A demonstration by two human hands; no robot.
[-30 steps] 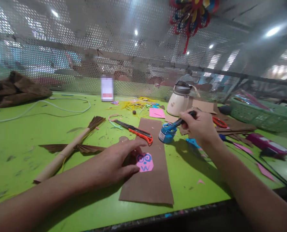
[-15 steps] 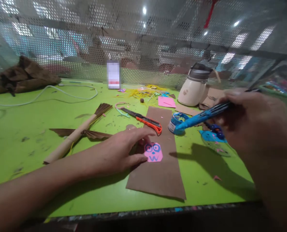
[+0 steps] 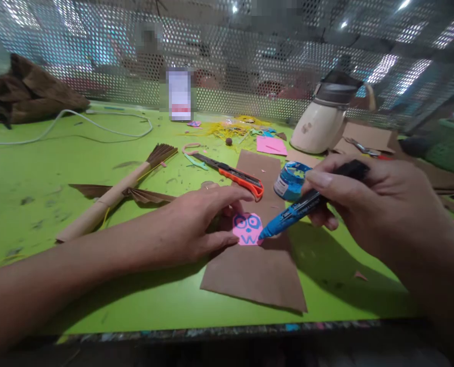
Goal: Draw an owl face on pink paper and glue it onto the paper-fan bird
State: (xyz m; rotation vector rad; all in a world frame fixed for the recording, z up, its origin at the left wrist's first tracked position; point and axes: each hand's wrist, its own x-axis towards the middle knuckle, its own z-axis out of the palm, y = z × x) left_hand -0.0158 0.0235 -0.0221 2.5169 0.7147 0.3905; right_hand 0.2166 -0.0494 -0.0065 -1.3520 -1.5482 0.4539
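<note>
A small pink paper [image 3: 248,238] bears a face drawn in blue, with round eyes, a nose and a W-shaped mouth. It rests on a strip of brown cardboard [image 3: 255,278]. My left hand [image 3: 207,216] steadies the paper by its left edge, thumb low and fingertips at the top corner. In my right hand [image 3: 349,196] is a blue marker [image 3: 288,216], gripped like a pen, its tip at the paper's lower right edge. Beyond the marker stands an open jar of blue paint [image 3: 286,182]. An orange utility knife [image 3: 240,177] lies partly across the cardboard, beyond my left fingers.
To the left lies a cardboard tube [image 3: 104,204] with folded brown paper. A phone [image 3: 180,97] stands by the mesh; a white cable [image 3: 112,116] crosses the table. Pink sticky notes [image 3: 271,146], yellow shreds and a cream jug [image 3: 319,125] sit farther back.
My right hand has brought the marker down and left, from beside the paint jar to the pink paper's edge. My left hand still holds the paper. The camera view has shifted slightly.
</note>
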